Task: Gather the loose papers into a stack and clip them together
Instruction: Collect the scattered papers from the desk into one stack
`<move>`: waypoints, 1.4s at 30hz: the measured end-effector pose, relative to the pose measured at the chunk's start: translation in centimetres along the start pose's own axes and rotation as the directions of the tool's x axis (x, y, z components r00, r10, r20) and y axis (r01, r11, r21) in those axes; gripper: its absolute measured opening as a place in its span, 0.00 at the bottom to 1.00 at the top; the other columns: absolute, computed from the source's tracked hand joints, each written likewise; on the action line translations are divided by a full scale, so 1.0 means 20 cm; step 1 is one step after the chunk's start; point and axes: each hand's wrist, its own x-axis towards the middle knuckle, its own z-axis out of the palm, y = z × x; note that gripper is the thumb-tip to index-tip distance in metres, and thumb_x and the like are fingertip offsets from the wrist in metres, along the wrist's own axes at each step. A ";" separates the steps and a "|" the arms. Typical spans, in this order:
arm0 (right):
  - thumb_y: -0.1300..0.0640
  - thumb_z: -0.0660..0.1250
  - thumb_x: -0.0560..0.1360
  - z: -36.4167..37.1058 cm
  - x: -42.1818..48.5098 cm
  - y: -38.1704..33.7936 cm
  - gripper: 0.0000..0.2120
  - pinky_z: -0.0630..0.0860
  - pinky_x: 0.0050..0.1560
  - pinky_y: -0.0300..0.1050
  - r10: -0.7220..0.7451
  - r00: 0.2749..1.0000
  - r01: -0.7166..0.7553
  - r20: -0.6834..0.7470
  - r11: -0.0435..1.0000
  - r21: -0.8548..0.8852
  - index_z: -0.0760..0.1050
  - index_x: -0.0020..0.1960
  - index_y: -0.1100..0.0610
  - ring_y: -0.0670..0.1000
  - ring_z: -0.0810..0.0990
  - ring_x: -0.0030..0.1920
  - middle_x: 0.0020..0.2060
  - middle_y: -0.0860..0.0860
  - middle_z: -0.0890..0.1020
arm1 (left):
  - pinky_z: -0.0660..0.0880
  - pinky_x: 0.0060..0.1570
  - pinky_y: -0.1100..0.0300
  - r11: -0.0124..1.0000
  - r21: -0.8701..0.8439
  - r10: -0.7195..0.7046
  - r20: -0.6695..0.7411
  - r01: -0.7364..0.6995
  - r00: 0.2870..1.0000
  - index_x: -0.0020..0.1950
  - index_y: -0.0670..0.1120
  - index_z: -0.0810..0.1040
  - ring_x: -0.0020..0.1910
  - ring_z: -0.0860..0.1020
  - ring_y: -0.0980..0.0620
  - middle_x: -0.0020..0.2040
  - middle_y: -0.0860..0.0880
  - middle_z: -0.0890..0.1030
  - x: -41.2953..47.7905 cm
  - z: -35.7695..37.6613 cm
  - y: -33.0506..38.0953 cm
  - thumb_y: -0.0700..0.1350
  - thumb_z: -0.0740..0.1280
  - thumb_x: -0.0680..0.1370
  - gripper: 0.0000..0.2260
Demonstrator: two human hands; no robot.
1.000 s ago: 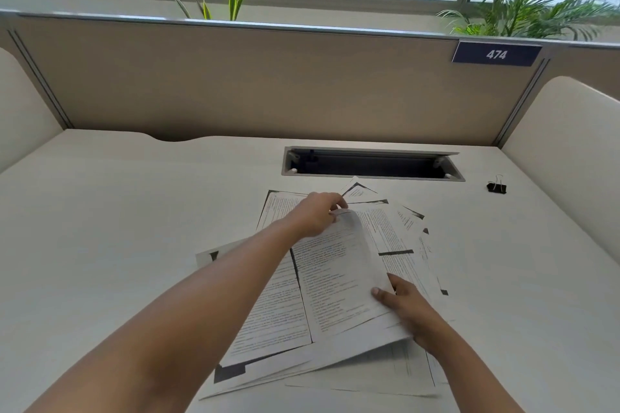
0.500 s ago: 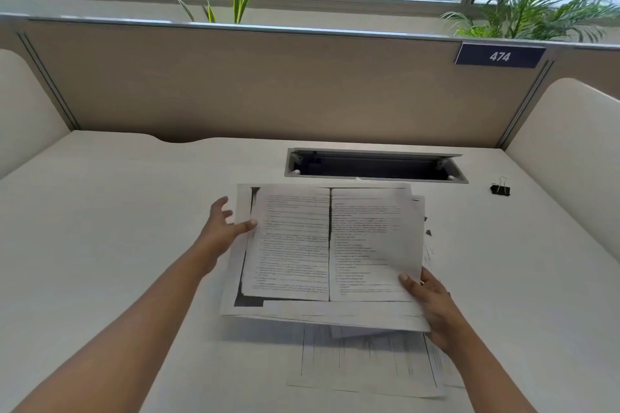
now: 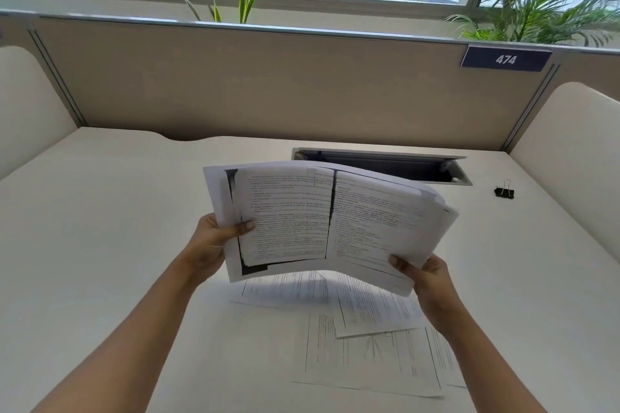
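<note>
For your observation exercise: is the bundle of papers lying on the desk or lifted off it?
Lifted: both hands hold the bundle above the desk; other sheets lie beneath.

The raised stack of papers (image 3: 328, 221) covers the fingers of the left hand (image 3: 214, 241) behind its edge, only the thumb showing on top, and its printed lines are too blurred to read. Same on the other side: the right hand (image 3: 426, 278) shows a thumb, its other fingers tucked under the sheets, and both forearms run off the bottom edge. The stack also hides the near left part of the desk slot (image 3: 402, 168) and the tops of the loose sheets (image 3: 369, 339) on the desk; the binder clip (image 3: 504, 192) is too small for detail.
</note>
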 end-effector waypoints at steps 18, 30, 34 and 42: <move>0.35 0.78 0.48 0.04 -0.05 0.06 0.38 0.80 0.52 0.52 0.084 0.996 -0.089 -0.032 0.977 -0.193 0.80 0.53 0.54 0.55 0.82 0.50 0.47 0.52 0.85 | 0.80 0.41 0.60 0.985 0.149 -0.085 -0.031 0.088 0.996 0.51 0.48 0.81 0.48 0.83 0.50 0.48 0.50 0.85 -0.12 0.02 -0.14 0.61 0.80 0.46 0.37; 0.59 0.69 0.73 0.04 0.03 0.13 0.16 0.69 0.61 0.46 0.008 0.974 -0.182 -0.226 0.619 -0.764 0.74 0.60 0.60 0.56 0.73 0.63 0.59 0.57 0.77 | 0.78 0.49 0.49 0.959 0.120 -0.193 -0.386 0.256 0.902 0.56 0.38 0.76 0.44 0.80 0.44 0.48 0.42 0.81 -0.18 -0.18 -0.16 0.37 0.68 0.74 0.12; 0.51 0.72 0.69 0.01 0.05 0.09 0.31 0.67 0.63 0.53 0.042 0.931 -0.352 -0.362 0.356 -0.866 0.65 0.68 0.58 0.58 0.64 0.69 0.67 0.57 0.69 | 0.75 0.50 0.49 0.940 0.103 -0.257 -0.411 0.324 0.875 0.58 0.37 0.75 0.43 0.79 0.43 0.46 0.42 0.81 -0.20 -0.22 -0.17 0.36 0.67 0.74 0.13; 0.36 0.73 0.61 -0.06 0.09 0.03 0.48 0.64 0.64 0.60 0.214 0.878 -0.459 -0.428 0.123 -0.880 0.56 0.72 0.54 0.59 0.61 0.70 0.69 0.56 0.64 | 0.74 0.52 0.47 0.919 0.096 -0.311 -0.419 0.382 0.853 0.59 0.36 0.75 0.42 0.79 0.42 0.44 0.42 0.81 -0.20 -0.22 -0.18 0.35 0.68 0.73 0.14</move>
